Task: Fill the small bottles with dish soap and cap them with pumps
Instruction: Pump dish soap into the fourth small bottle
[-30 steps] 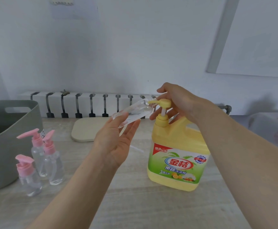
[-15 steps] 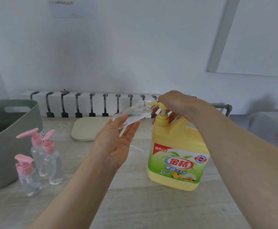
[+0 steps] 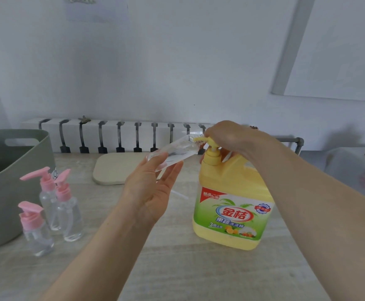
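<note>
A large yellow dish soap jug (image 3: 231, 205) with a yellow pump (image 3: 211, 148) stands on the table right of centre. My right hand (image 3: 231, 135) presses down on the pump head, fingers curled over it. My left hand (image 3: 151, 190) holds a small clear uncapped bottle (image 3: 175, 152) tilted, its mouth at the pump's spout. Three small clear bottles with pink pumps (image 3: 53, 205) stand upright at the left.
A grey tub (image 3: 14, 170) sits at the left edge beside the capped bottles. A pale oval board (image 3: 112, 168) lies behind my left hand. A thin clear tube (image 3: 178, 194) lies on the table near the jug. A white rack (image 3: 116, 135) lines the wall.
My right hand has pushed the pump head down over the last second. The left hand keeps the small bottle at the spout.
</note>
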`<state>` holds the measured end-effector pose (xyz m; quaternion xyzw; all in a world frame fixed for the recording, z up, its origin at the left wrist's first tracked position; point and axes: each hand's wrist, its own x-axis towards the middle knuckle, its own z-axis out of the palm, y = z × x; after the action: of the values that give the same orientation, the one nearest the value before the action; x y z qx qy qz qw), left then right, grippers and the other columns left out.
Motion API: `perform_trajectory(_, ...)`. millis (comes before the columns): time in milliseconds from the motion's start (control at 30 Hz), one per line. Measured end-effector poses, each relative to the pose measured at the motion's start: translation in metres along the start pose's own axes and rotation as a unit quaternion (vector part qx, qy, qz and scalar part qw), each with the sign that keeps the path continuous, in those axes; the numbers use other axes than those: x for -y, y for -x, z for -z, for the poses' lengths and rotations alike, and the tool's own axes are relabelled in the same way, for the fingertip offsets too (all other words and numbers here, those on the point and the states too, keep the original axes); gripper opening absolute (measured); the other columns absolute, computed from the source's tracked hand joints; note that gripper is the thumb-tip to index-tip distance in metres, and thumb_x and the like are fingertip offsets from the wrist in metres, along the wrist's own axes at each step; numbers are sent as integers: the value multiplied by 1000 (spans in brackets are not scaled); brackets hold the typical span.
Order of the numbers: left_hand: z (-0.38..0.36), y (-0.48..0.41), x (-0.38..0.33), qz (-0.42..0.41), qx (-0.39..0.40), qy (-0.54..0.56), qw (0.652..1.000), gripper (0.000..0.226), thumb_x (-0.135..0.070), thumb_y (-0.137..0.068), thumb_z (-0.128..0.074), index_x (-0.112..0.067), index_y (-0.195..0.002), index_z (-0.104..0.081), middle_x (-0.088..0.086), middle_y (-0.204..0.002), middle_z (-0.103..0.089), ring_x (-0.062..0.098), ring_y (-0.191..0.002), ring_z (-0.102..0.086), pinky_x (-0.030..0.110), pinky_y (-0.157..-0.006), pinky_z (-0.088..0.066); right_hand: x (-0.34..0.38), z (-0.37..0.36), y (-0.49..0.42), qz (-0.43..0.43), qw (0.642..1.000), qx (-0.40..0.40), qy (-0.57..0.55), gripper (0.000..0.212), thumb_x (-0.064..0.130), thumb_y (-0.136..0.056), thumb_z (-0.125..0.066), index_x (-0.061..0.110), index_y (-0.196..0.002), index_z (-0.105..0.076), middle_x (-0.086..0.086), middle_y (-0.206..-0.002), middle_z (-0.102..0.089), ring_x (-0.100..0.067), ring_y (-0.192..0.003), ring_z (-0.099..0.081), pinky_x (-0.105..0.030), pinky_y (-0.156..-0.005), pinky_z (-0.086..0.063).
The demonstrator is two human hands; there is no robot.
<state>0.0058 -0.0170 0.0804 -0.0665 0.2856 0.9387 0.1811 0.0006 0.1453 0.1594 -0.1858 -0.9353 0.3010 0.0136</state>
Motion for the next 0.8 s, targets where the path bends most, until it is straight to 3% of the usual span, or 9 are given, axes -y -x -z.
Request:
perform_trajectory(67, -2, 0, -1, -1, 6, 1, 1000, 24, 4, -83, -69, -1, -106, -64, 22, -120, -60, 35, -94, -70, 39, -73, -61, -4, 4, 1, 11, 998, -6, -63, 23, 10, -93, -43, 2, -83, -62, -15, -90, -68, -34, -82, -62, -39, -77, -51)
perform_trajectory(100, -3, 1, -2, -3, 8, 0, 1000, 23, 4, -82, -69, 0, -105, -64, 22, -119, -61, 35, -94, -70, 39, -73, -61, -6, 6, 2, 18, 995, -3, -98, 26, 16, -92, -41, 3, -92, -63, -15, -93, -72, -35, -83, -64, -38, -75, -51)
perform_trajectory(233, -6, 0, -5, -6, 9, -2, 1000, 21, 4, -82, -70, 0, -102, -65, 22, -118, -60, 36, -93, -70, 39, -72, -62, -12, 13, 6, 18, 974, 30, -225, 37, 39, -90, -35, 14, -99, -60, -16, -83, -75, -30, -72, -62, -38, -72, -52)
perform_trajectory(433, -6, 0, -3, -5, 7, 2, 1000, 28, 4, -81, -70, -1, -107, -65, 21, -119, -59, 36, -94, -70, 37, -70, -62, -15, 15, 6, 24, 970, 33, -239, 47, 48, -89, -32, 15, -100, -64, -16, -83, -75, -32, -75, -65, -43, -82, -53)
perform_trajectory(533, -6, 1, -4, -6, 6, 1, 1000, 27, 3, -81, -70, -1, -107, -65, 20, -118, -60, 35, -92, -70, 38, -71, -62, -11, 12, 6, 18, 981, 9, -195, 48, 51, -91, -35, 16, -88, -68, -12, -82, -75, -29, -69, -62, -35, -69, -51)
perform_trajectory(667, -6, 1, -3, -7, 8, -1, 1000, 27, 3, -82, -69, -1, -108, -65, 20, -118, -60, 36, -93, -71, 38, -73, -61, -9, 5, 3, 18, 989, -28, -143, 51, 54, -94, -39, 19, -68, -65, -9, -73, -68, -27, -83, -63, -31, -60, -42)
perform_trajectory(800, -7, 1, -4, -6, 7, 3, 1000, 27, 3, -81, -70, 0, -108, -65, 21, -117, -61, 36, -91, -71, 38, -71, -62, -9, 6, 1, 12, 993, -18, -116, 52, 40, -94, -45, 22, -51, -67, -6, -65, -64, -28, -73, -61, -26, -54, -43)
